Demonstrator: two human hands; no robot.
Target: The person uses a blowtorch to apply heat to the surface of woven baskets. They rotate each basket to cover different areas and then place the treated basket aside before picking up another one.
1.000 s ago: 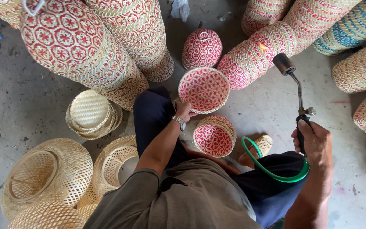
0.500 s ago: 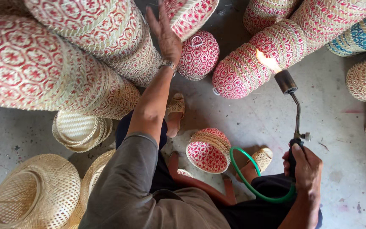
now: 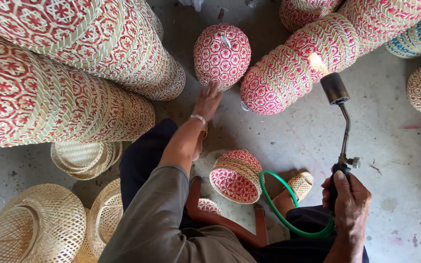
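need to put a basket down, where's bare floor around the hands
Bare concrete floor lies right of the torch, below the red stack. A smaller patch sits between the left hand and the lap basket. Crowded on the left: big stacks, plain baskets.

A single head-worn camera looks almost straight down from above a seated person, close over both outstretched arms, taking in the grey concrete floor [image 3: 395, 146] and stacked red-and-cream woven bamboo baskets [image 3: 64, 78] crowding the upper frame.

Grey concrete floor [image 3: 391, 146] under stacked red-patterned woven baskets [image 3: 288, 73] (plain straw ones [image 3: 35, 229] lower left)
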